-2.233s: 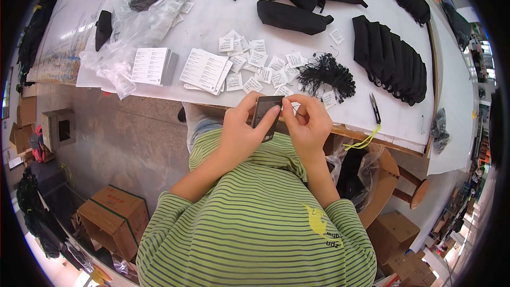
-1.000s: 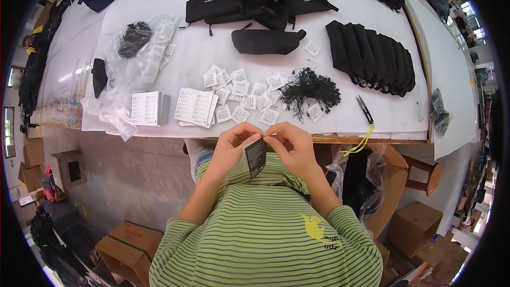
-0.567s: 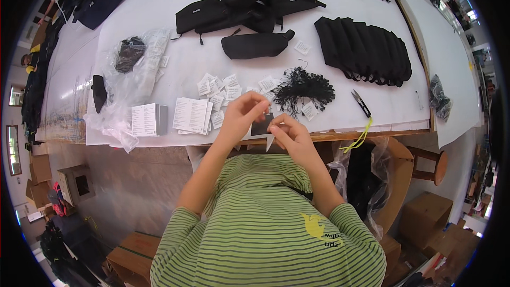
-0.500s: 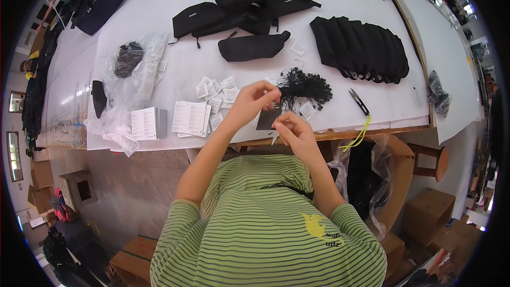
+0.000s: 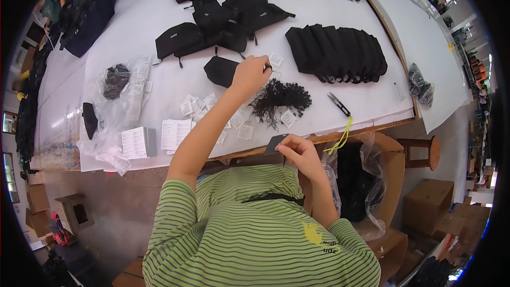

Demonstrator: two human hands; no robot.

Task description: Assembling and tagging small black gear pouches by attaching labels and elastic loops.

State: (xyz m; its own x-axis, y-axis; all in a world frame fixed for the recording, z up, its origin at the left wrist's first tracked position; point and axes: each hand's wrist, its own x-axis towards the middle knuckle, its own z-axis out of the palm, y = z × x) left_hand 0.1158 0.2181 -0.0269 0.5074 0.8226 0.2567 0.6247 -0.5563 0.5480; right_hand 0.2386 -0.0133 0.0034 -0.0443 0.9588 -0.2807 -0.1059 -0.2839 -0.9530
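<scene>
My left hand reaches across the table, its fingers closed at the end of a black waist bag. The hand and wrist hide part of that bag. Near the table's front edge, my right hand pinches a dark hang tag between thumb and fingers. Between the two hands lies a tangled bunch of black cords. Small white printed labels are scattered beside it, partly behind my left forearm.
Several black bags are heaped farther back. A row of black bags lies on the right. Thread snips with a yellow cord lie near the front edge. Stacked white leaflets and clear plastic bags are on the left.
My left hand has moved away from the right one, forward to the black waist bag. My right hand has drawn back toward my body with the hang tag. The view has shifted.
</scene>
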